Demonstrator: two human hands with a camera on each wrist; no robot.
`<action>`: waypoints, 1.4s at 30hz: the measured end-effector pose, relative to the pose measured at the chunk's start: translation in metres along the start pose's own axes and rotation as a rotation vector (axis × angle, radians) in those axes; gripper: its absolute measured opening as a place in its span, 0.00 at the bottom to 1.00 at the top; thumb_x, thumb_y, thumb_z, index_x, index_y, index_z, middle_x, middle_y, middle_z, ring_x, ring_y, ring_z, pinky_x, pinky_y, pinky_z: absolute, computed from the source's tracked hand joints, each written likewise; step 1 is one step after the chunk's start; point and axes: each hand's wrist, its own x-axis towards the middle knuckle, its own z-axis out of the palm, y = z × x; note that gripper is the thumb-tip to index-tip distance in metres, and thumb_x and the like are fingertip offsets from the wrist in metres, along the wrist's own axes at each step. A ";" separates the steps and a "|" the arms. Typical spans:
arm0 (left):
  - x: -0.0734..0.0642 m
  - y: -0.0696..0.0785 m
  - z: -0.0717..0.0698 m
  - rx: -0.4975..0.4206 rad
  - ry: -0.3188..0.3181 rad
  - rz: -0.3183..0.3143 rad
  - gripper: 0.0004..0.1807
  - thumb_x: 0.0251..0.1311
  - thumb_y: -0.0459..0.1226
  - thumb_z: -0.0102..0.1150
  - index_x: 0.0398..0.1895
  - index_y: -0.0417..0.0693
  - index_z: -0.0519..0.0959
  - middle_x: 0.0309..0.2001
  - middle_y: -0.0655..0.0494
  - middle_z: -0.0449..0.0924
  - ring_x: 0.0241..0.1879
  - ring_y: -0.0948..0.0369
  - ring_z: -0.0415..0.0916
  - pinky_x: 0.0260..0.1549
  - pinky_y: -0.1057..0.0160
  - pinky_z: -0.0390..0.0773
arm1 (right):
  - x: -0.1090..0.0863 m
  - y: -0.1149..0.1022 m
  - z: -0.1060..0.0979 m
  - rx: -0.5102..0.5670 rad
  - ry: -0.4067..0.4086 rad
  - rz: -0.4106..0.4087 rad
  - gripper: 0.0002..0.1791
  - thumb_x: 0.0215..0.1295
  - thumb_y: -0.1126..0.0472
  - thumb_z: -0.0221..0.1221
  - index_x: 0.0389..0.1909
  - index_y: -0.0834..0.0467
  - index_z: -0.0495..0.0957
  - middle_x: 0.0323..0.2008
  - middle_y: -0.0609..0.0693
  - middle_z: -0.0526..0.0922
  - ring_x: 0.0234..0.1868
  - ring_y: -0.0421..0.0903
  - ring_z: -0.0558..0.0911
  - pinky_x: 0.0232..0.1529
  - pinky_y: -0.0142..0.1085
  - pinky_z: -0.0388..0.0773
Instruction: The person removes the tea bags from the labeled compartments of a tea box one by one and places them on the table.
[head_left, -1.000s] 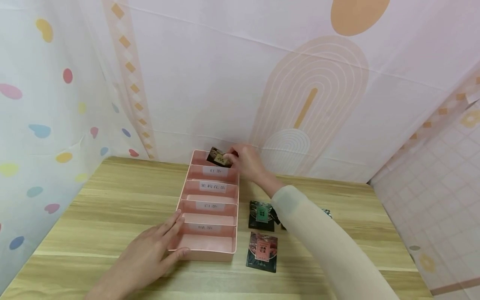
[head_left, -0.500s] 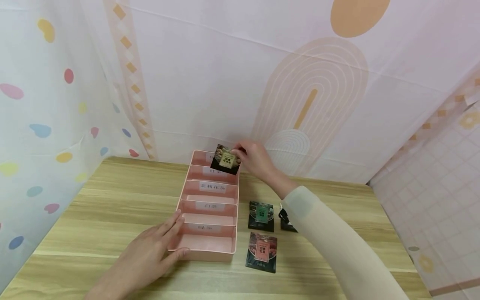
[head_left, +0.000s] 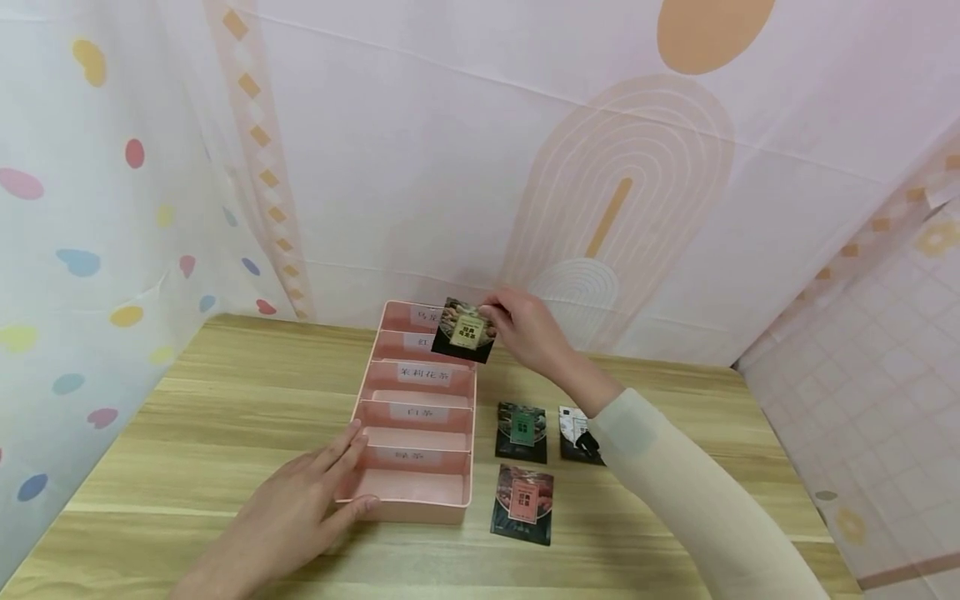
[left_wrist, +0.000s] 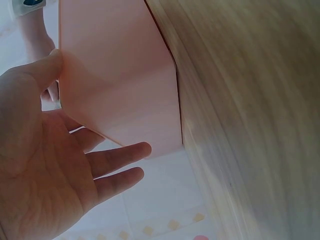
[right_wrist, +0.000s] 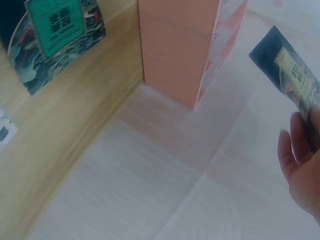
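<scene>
In the head view my right hand (head_left: pixel 528 329) pinches a dark tea sachet (head_left: pixel 465 332) with a yellow label by its right edge. The sachet is raised over the far end of a pink divided box (head_left: pixel 423 510) and hides part of its two farthest compartments. The right wrist view shows the same tea sachet (right_wrist: pixel 292 70) clear of the box. My left hand (head_left: pixel 292 504) touches the box's near left corner. In the left wrist view, its fingers (left_wrist: pixel 117 156) extend fairly straight along the pink wall (left_wrist: pixel 120 90), with the thumb at the rim.
To the box's right lie a green-labelled sachet (head_left: pixel 522 432), a red-labelled sachet (head_left: pixel 522 505) and a white-and-black sachet (head_left: pixel 572 421), partly hidden by my right arm. Paper labels mark the compartment dividers. Behind the wooden table (head_left: pixel 247 392) hangs a patterned curtain (head_left: pixel 420 167).
My right hand has lifted the yellow-labelled tea sachet out of the farthest compartment and drawn it right and nearer. The left hand stays at the box corner.
</scene>
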 end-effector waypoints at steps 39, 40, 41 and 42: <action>-0.001 -0.002 -0.001 -0.009 -0.003 -0.011 0.42 0.69 0.57 0.65 0.75 0.38 0.71 0.76 0.43 0.67 0.66 0.45 0.76 0.61 0.40 0.77 | -0.075 0.020 -0.059 -0.049 0.132 0.026 0.05 0.74 0.70 0.61 0.43 0.65 0.85 0.36 0.53 0.86 0.31 0.45 0.83 0.35 0.40 0.83; -0.001 -0.002 -0.001 -0.011 -0.005 -0.015 0.43 0.68 0.58 0.65 0.75 0.38 0.71 0.77 0.43 0.67 0.66 0.45 0.76 0.61 0.40 0.77 | -0.077 0.020 -0.060 -0.049 0.133 0.032 0.05 0.74 0.70 0.61 0.43 0.65 0.85 0.36 0.53 0.86 0.31 0.45 0.83 0.35 0.40 0.83; -0.001 -0.003 -0.001 -0.013 -0.006 -0.016 0.43 0.69 0.58 0.64 0.75 0.38 0.71 0.77 0.43 0.67 0.66 0.45 0.76 0.61 0.40 0.77 | -0.079 0.021 -0.061 -0.051 0.132 0.040 0.05 0.74 0.69 0.61 0.43 0.65 0.85 0.36 0.53 0.86 0.31 0.45 0.83 0.35 0.39 0.82; -0.001 -0.003 -0.001 -0.014 -0.006 -0.017 0.43 0.69 0.58 0.64 0.75 0.38 0.71 0.77 0.43 0.67 0.66 0.45 0.76 0.61 0.40 0.77 | -0.081 0.022 -0.062 -0.053 0.130 0.049 0.05 0.74 0.69 0.61 0.43 0.64 0.85 0.36 0.53 0.86 0.31 0.44 0.83 0.34 0.39 0.82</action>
